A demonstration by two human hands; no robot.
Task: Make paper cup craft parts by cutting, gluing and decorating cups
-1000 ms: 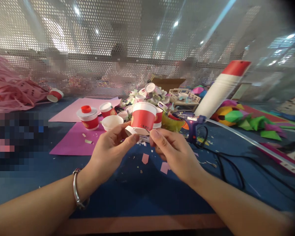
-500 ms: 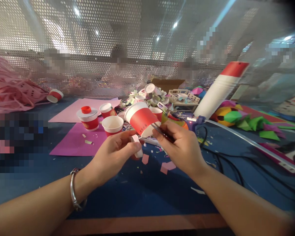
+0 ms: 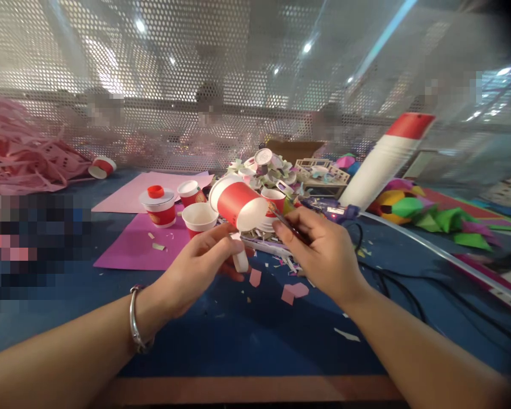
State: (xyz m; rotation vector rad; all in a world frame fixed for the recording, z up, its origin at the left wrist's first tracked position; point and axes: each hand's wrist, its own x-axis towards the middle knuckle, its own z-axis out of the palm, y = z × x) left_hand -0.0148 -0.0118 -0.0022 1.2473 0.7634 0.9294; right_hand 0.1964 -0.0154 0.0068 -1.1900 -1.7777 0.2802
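Between both hands [image 3: 255,255], tilted red paper cup [image 3: 238,204]

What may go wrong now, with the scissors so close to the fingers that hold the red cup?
1. The scissors in the right hand cut at the base of the tilted red cup, close to the left hand; a slip might nick a finger.
2. The glue gun shows a red light; it may be hot.

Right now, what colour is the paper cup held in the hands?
Red on the outside with a white rim and base, the paper cup shows best in the head view.
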